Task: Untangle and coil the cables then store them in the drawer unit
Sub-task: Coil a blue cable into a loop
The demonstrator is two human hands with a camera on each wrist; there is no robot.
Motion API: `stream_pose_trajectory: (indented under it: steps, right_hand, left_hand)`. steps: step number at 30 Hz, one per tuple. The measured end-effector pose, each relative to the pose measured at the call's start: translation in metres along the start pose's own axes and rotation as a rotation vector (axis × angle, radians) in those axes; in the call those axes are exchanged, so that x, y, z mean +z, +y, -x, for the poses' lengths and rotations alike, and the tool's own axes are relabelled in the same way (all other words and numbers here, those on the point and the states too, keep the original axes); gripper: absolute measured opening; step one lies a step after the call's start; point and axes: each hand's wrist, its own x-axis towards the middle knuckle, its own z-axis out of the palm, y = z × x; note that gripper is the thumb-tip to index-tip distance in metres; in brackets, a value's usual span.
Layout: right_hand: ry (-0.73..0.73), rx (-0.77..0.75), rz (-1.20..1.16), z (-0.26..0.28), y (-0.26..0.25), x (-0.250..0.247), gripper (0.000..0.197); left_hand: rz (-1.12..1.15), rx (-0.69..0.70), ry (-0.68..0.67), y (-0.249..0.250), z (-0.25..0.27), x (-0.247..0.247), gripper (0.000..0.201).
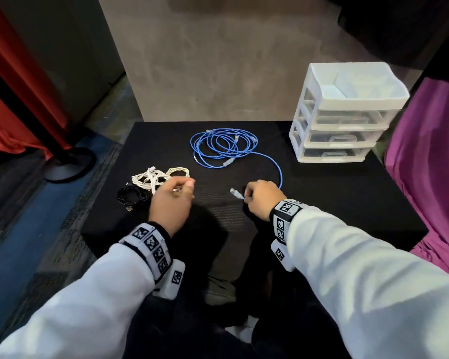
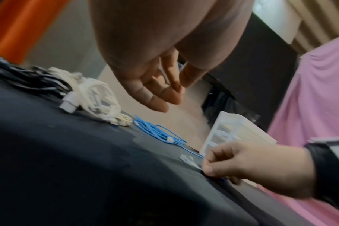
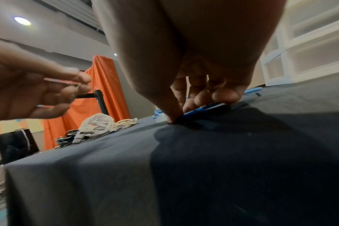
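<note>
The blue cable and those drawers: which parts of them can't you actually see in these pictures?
- Blue cable: in the head view the right hand covers the stretch it pinches.
- Same cable, left wrist view: blur hides how the loops cross.
- Drawer unit: its clear drawers are too hazy to show their contents; the right wrist view cuts it off at the edge.
- Left hand: nothing plainly held.

left hand [image 1: 170, 200] above table, fingers loosely spread, empty, right hand [image 1: 262, 199] low, thumb and fingers pinching blue cable [image 1: 279, 169] end, both arms reaching forward, white sleeves
</note>
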Motion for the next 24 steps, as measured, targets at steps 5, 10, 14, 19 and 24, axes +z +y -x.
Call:
stream_pose_trajectory:
  steps: [5,10,14,19,24]
  right_hand:
    - [0.110,-0.044,0.010,0.029,-0.007,0.002,0.006]
    - [0.163,-0.163,-0.070,0.057,-0.015,-0.011,0.003]
    - [0.170,-0.219,-0.220,0.078,-0.011,-0.026,0.007]
    - [0.162,-0.310,-0.338,0.092,0.012,-0.032,0.014]
    - [0.173,-0.260,-0.235,0.090,0.061,-0.034,0.041]
  left_hand:
    - [-0.249,0.339,-0.314,0.014,0.025,0.029,0.022]
    - [-0.383,0.454,-0.512,0.014,0.035,0.055,0.049]
    - [-0.405,0.470,-0.470,0.020,0.038,0.057,0.040]
    - [-0.380,0.565,-0.516,0.033,0.039,0.046,0.025]
    - [-0.454,0.695,-0.436,0.040,0.027,0.013,0.018]
